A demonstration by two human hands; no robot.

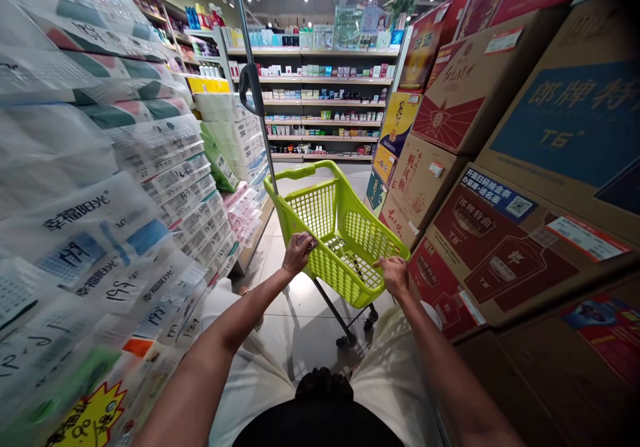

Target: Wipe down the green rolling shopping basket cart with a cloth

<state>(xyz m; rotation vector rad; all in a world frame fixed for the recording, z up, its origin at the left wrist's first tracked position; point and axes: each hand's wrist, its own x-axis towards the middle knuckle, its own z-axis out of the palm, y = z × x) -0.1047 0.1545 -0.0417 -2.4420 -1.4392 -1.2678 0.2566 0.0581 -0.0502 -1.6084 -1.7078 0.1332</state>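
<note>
Shop, stocked shelves (325, 102), shopping cart (327, 268)

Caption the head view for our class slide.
Left hand and right hand on a bright green perforated plastic shopping cart, between stacked white wrapped packs and brown cardboard boxes.

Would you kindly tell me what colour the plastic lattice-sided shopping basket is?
The plastic lattice-sided shopping basket is bright lime green, seen best in the head view.

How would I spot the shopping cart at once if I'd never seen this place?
Find the pale tiled floor running between piled white tissue packs on the left and stacked liquor cartons on the right. On it stands the shopping cart, with the left hand and right hand at its near rim. Its lime-green latticed sides set it apart from both stacks.
</note>
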